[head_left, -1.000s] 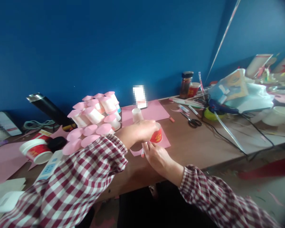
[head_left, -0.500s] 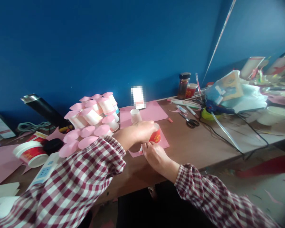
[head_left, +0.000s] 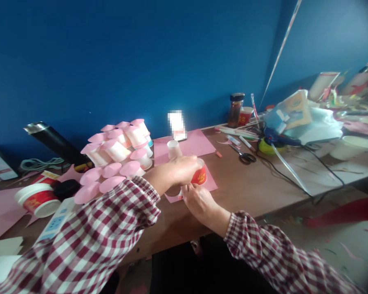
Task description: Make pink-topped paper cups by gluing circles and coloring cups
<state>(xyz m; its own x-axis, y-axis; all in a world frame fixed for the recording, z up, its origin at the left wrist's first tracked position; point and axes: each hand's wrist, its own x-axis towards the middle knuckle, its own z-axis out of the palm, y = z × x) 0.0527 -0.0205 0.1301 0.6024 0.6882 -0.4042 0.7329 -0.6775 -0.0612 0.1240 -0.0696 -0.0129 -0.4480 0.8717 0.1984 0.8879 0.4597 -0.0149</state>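
Observation:
My left hand [head_left: 181, 169] reaches across and is closed on a red paper cup [head_left: 200, 176] with gold print. The cup stands on a sheet of pink paper [head_left: 213, 181], most of it under my hands and the cup. Low beside the cup, my right hand [head_left: 199, 200] pinches a marker [head_left: 180, 193], of which only a short white and orange end shows. Its other end is hidden by my fingers. Behind my left hand stands a small white paper cup [head_left: 173, 149] on a larger pink sheet [head_left: 199, 143].
To the left are several white cups with pink paper cones [head_left: 115, 149], loose pink cones [head_left: 90, 175], a black thermos [head_left: 53, 141] and a power strip [head_left: 55, 220]. Rightward lie a small orange cap [head_left: 218, 154], scissors [head_left: 247, 157], markers [head_left: 247, 143] and a glue gun [head_left: 282, 139] with its cord.
Both hands keep their places at the red cup, with hardly any movement. The whole view has shifted very slightly.

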